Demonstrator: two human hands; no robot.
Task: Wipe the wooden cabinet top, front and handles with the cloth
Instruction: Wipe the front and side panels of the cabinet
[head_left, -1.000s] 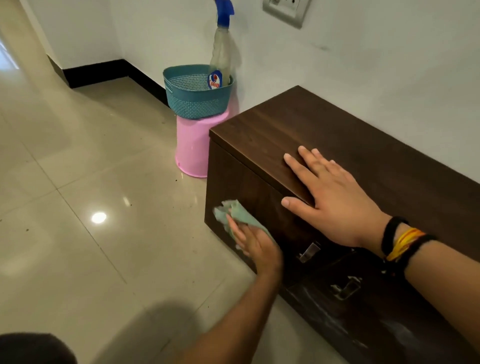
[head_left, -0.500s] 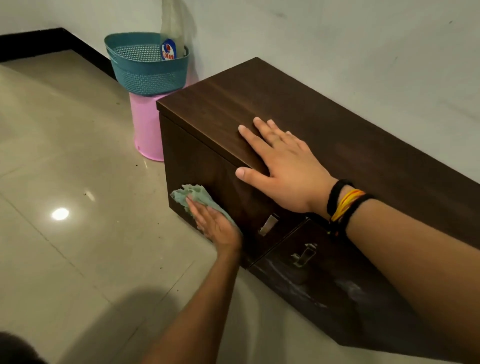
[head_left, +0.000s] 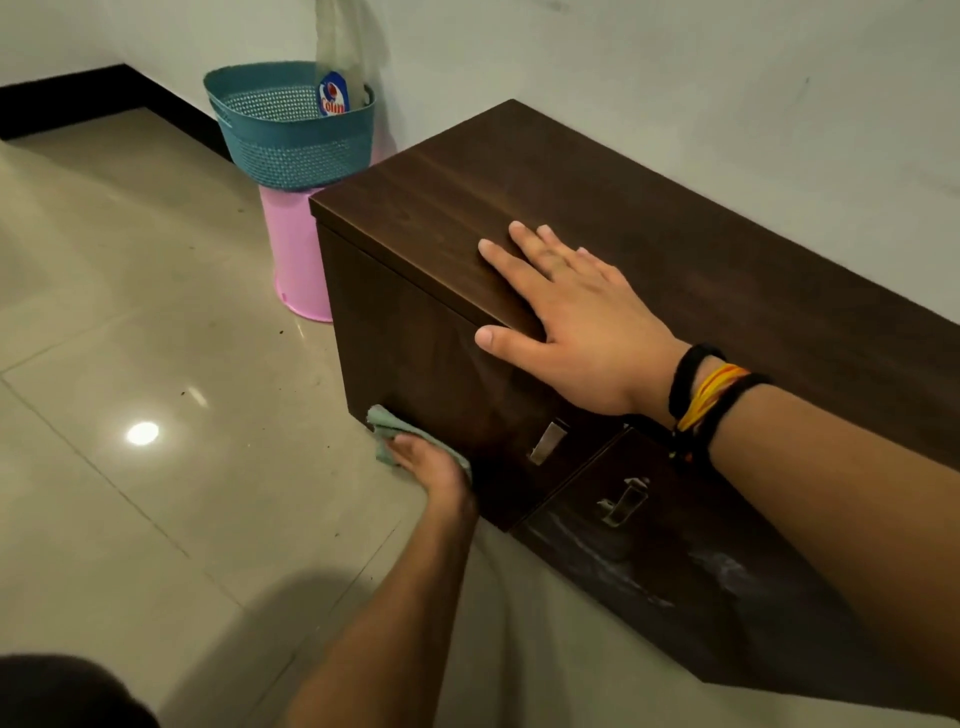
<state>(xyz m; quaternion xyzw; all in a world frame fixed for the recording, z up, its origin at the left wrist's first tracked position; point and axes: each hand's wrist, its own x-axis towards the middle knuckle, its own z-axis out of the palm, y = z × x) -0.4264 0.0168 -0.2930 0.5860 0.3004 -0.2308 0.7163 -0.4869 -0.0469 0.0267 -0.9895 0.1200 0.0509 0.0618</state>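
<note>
A low dark wooden cabinet (head_left: 649, 218) stands against the white wall. My left hand (head_left: 434, 465) presses a pale green cloth (head_left: 387, 428) against the bottom left corner of the cabinet's front, just above the floor. My right hand (head_left: 576, 317) lies flat on the cabinet top with the fingers spread and the thumb over the front edge; it holds nothing. Two metal handles show on the front: one (head_left: 545, 441) on the left door, another (head_left: 621, 501) on the right door. The right door carries pale dusty smears (head_left: 727, 571).
A teal plastic basket (head_left: 291, 150) with a spray bottle (head_left: 335, 88) in it sits on a pink bin (head_left: 296, 260) left of the cabinet, by the wall. Glossy beige floor tiles (head_left: 156, 338) spread to the left. A dark shape (head_left: 62, 693) fills the bottom left corner.
My left hand has slid the cloth down the cabinet's left front, from mid height to the bottom corner. My right hand has stayed flat on the top.
</note>
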